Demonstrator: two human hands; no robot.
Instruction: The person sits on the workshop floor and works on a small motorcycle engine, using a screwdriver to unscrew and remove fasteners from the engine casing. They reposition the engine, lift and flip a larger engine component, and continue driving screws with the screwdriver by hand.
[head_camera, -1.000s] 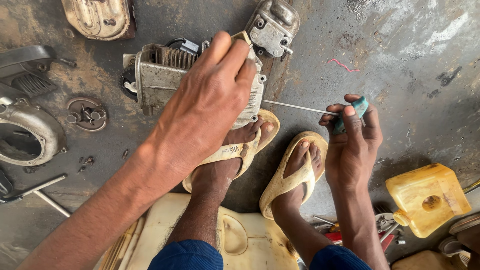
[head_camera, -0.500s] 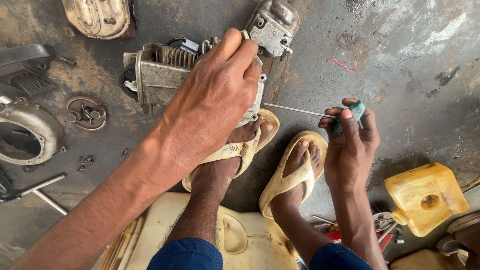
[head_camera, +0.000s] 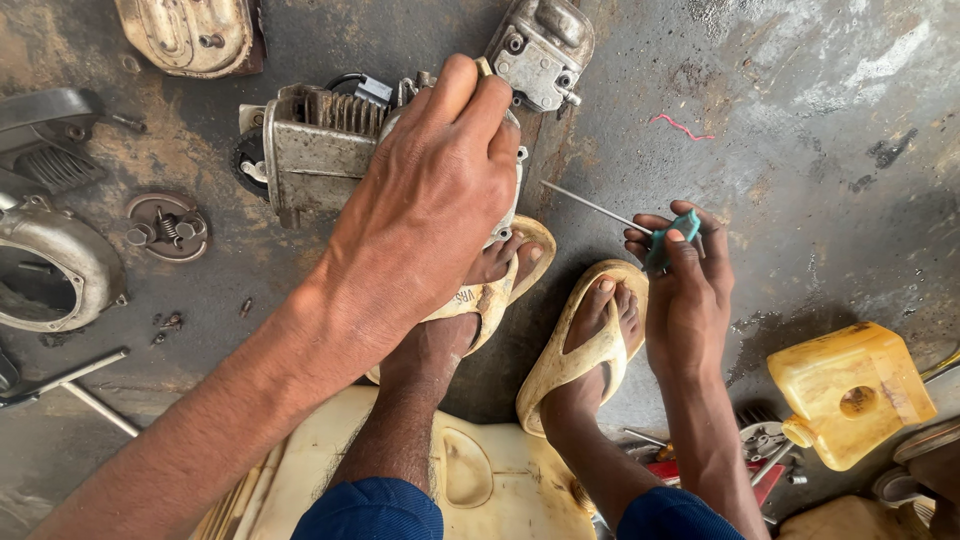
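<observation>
Stained, oily concrete floor (head_camera: 800, 150) lies under everything, seen from above. On it the left hand (head_camera: 430, 210) lies palm-down over a small grey engine block (head_camera: 320, 150), fingers wrapped across its top, pressing it in place. To the right of the engine, the right hand (head_camera: 685, 290) pinches the teal handle of a thin screwdriver (head_camera: 640, 228) between thumb and fingertips; the metal shaft points toward the engine, its tip just short of it. Directly below the engine, two feet in worn yellowish sandals (head_camera: 570, 340) stand side by side. Beyond the engine's upper right corner lies a grey metal cover (head_camera: 540, 50). Far right and lower than the engine sits a yellow plastic tank (head_camera: 850, 390). Left of the engine lie a round metal housing (head_camera: 50, 260) and a small disc-shaped part (head_camera: 165, 225).
</observation>
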